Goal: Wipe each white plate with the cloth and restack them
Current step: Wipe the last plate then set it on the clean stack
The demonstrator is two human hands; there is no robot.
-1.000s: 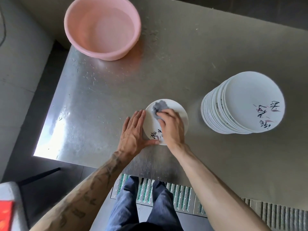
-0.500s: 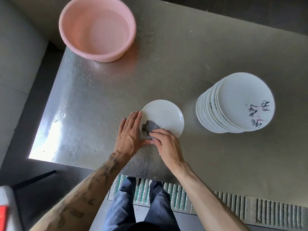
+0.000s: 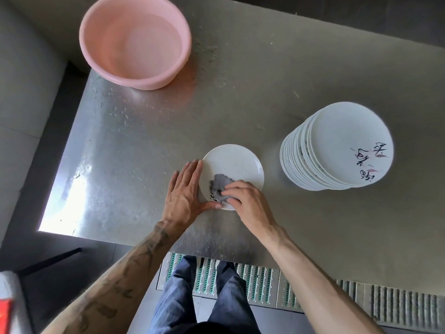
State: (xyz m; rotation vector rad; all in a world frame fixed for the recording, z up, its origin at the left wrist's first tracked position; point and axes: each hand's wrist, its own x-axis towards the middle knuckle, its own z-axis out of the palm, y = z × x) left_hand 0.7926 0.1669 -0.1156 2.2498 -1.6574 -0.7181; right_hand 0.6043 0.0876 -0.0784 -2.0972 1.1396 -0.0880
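Observation:
A single white plate (image 3: 234, 162) lies flat on the steel table (image 3: 149, 145), near the front edge. My right hand (image 3: 243, 201) presses a crumpled grey cloth (image 3: 220, 185) onto the plate's near left part, beside black lettering. My left hand (image 3: 184, 197) lies flat on the table with fingers spread, its thumb and fingertips against the plate's left and near rim. A tall stack of white plates (image 3: 337, 150) stands to the right, and its top plate bears black and pink markings.
A pink plastic basin (image 3: 134, 42) sits at the table's back left corner. The table's left edge drops to a dark floor. A slatted floor grate (image 3: 265, 283) runs below the front edge, by my legs.
The cloth under my right hand went from the plate's far side to its near left part, then shifted slightly right. My left hand stayed against the rim.

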